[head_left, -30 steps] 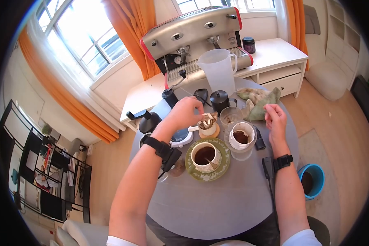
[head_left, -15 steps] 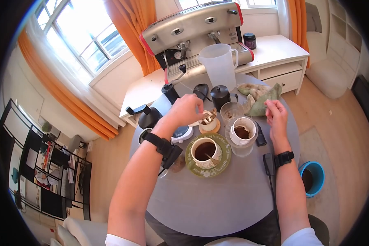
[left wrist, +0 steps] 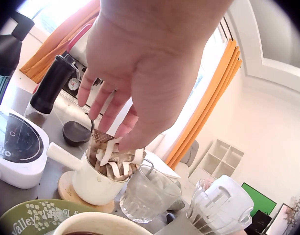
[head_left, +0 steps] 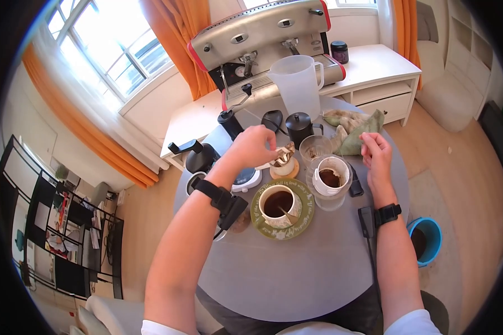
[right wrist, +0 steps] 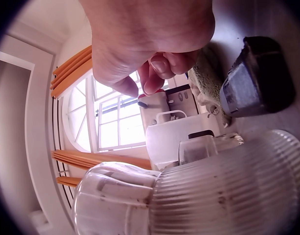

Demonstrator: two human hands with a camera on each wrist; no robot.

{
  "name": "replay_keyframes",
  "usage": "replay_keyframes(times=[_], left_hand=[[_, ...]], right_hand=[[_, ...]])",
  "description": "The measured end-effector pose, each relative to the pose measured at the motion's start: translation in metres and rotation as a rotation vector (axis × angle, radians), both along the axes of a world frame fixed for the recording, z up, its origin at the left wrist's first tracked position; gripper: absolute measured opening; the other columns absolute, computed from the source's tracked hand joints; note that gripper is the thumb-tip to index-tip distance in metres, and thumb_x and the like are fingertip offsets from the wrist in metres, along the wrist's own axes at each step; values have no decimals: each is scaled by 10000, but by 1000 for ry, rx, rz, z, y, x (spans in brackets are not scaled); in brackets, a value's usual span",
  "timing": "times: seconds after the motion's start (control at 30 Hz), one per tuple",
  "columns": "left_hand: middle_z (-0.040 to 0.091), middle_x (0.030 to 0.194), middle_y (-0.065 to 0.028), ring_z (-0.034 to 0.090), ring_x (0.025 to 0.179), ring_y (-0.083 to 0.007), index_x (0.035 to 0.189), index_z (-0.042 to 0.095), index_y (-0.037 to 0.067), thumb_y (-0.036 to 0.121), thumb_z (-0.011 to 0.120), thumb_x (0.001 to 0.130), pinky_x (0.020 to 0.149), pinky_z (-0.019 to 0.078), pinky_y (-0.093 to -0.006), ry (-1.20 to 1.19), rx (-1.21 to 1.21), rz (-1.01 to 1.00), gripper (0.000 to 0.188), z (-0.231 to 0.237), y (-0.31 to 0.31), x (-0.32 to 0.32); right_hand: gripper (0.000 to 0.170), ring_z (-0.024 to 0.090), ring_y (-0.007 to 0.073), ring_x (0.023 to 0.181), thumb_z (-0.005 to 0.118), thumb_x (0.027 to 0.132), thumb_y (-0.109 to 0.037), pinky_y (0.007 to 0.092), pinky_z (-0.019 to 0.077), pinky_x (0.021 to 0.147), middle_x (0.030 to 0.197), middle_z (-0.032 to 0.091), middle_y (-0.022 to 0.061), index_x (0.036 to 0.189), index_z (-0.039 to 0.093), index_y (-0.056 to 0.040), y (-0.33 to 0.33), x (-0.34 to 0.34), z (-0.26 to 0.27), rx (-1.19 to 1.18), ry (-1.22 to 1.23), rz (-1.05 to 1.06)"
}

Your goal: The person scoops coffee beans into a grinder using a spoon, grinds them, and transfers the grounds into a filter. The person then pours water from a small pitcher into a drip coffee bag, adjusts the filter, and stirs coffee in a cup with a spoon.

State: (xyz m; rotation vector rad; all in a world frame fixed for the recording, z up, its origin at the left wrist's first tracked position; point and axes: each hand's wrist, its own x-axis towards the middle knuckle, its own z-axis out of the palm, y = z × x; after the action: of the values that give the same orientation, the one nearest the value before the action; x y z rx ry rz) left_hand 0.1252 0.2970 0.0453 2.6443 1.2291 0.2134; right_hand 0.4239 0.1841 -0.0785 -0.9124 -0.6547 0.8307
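Observation:
My left hand (head_left: 256, 148) reaches over a small white handled cup (left wrist: 93, 183) on a round wooden coaster (left wrist: 66, 192). Its thumb and forefinger pinch the paper edge of a drip coffee bag (left wrist: 119, 165) that sits in the cup's mouth. Nearer me, a patterned cup of dark coffee (head_left: 278, 203) with a spoon in it stands on a green saucer (head_left: 304, 215). My right hand (head_left: 378, 159) hovers with loosely curled fingers and holds nothing. Just left of it, a white paper filter (head_left: 323, 166) with wet grounds sits in a clear ribbed dripper (right wrist: 223, 191).
Behind the cups stand a black lidded pot (head_left: 300, 128), a tall translucent pitcher (head_left: 297, 84) and a green cloth (head_left: 359, 139). Hand grinders (head_left: 229, 124) and a white scale (head_left: 247, 180) are at left. An espresso machine (head_left: 262, 42) is behind; a blue bucket (head_left: 437, 240) is on the floor.
The head view has shifted slightly. My left hand stays at the drip bag with only a small movement, and my right hand keeps nearly the same place.

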Motion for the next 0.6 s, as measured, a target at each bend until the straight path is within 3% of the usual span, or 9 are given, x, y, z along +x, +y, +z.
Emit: replay_keyframes(times=[0.2, 0.27, 0.4, 0.6], left_hand=[[723, 1012, -190, 684, 1070, -389, 828, 744, 56, 255, 798, 759, 937, 554, -449, -132, 27, 39, 218, -1, 0, 1], [722, 1002, -182, 684, 1066, -388, 832, 743, 54, 251, 801, 758, 938, 551, -451, 35, -29, 15, 218, -3, -1, 0], [725, 1009, -172, 685, 1073, -386, 852, 744, 63, 270, 813, 757, 942, 546, -469, -58, 5, 43, 237, -3, 3, -3], [720, 1023, -175, 683, 1071, -391, 847, 741, 65, 269, 809, 760, 932, 548, -479, 52, -33, 38, 232, -4, 1, -3]], right_hand=[[149, 321, -1, 453, 708, 1005, -200, 198, 203, 417, 660, 566, -53, 976, 710, -54, 4, 2, -7, -5, 3, -34], [148, 321, -1, 453, 707, 1005, -199, 199, 202, 417, 660, 566, -53, 976, 711, -54, 5, 0, -5, 1, 2, -28], [151, 320, -2, 449, 710, 1004, -204, 200, 201, 415, 656, 562, -56, 974, 710, -56, 3, 1, -3, -9, 9, -22], [155, 318, -4, 448, 712, 1003, -211, 198, 199, 415, 654, 559, -58, 972, 710, -59, 3, 0, -2, -5, 5, -15]])
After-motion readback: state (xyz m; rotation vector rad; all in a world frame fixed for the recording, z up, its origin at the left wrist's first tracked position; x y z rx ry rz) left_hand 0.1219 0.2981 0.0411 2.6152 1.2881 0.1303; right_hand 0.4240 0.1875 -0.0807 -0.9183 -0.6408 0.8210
